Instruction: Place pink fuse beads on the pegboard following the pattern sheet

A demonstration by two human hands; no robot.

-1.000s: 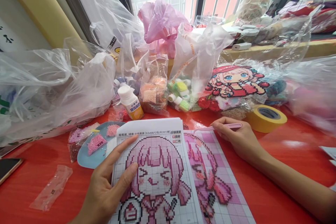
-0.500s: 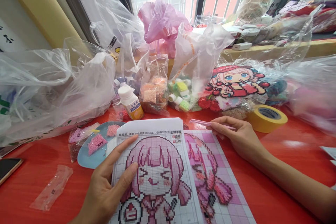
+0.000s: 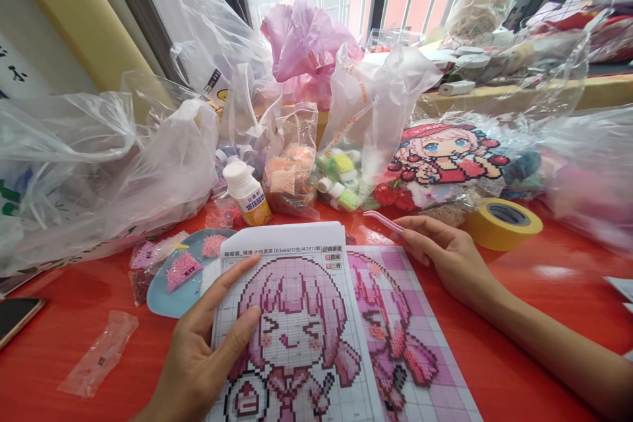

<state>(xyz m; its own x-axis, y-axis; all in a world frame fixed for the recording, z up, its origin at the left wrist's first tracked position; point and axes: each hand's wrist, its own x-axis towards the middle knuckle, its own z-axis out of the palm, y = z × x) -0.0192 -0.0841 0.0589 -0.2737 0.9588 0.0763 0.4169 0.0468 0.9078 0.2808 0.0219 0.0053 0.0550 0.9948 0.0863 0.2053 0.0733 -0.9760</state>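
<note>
1. The printed chart (image 3: 291, 241) lay at the lower centre of the frame, overlapping the left part of the bead picture (image 3: 419, 362) at the lower right of centre.
2. The left hand (image 3: 198, 346) rested on the chart's left side, thumb and forefinger spread wide; whether its other fingers gripped beneath could not be told.
3. Right of centre, the right hand (image 3: 448, 254) held the curved pink tweezers (image 3: 384, 219) between thumb and fingers, their tips pointing left above the red tabletop (image 3: 519, 323).
4. The tweezers looked light, slim and probably springy; the straight shanks behind the bend seemed the best hold, as smooth sides might slip under a loose pinch.
5. The chart seemed light and flexible, likely to slide or curl, so its margins suited a flat hand.
6. The bead picture looked fragile: if its beads were loose, a knock could scatter them. Its gridded sheet was likelier to be safely held by the bare right border.
</note>
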